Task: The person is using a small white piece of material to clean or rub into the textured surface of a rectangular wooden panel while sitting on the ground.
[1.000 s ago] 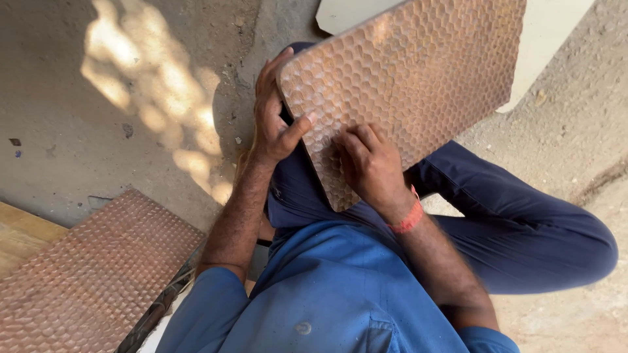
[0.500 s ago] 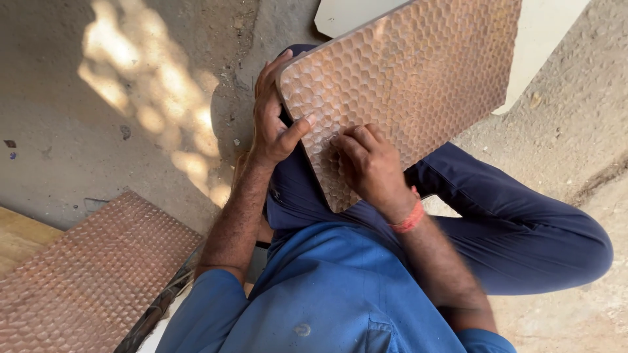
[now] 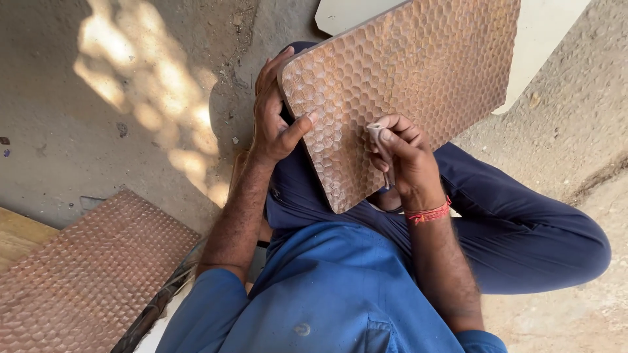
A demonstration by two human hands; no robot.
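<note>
The carved honeycomb panel (image 3: 405, 91) rests tilted on the lap, the left hand (image 3: 275, 121) clamping its near edge with fingers curled around to steady it, while the right hand (image 3: 402, 160) pinches a small tool (image 3: 379, 140) tight against the panel's face.

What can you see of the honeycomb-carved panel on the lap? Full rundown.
The carved panel is a reddish-brown, wood-looking slab with rounded corners, its face covered in hollowed hexagonal cells. It rests tilted on the person's lap, its far end running out of view. The left hand grips its near-left edge, thumb on the face; the right hand presses a small pale tool against the cells.
</note>
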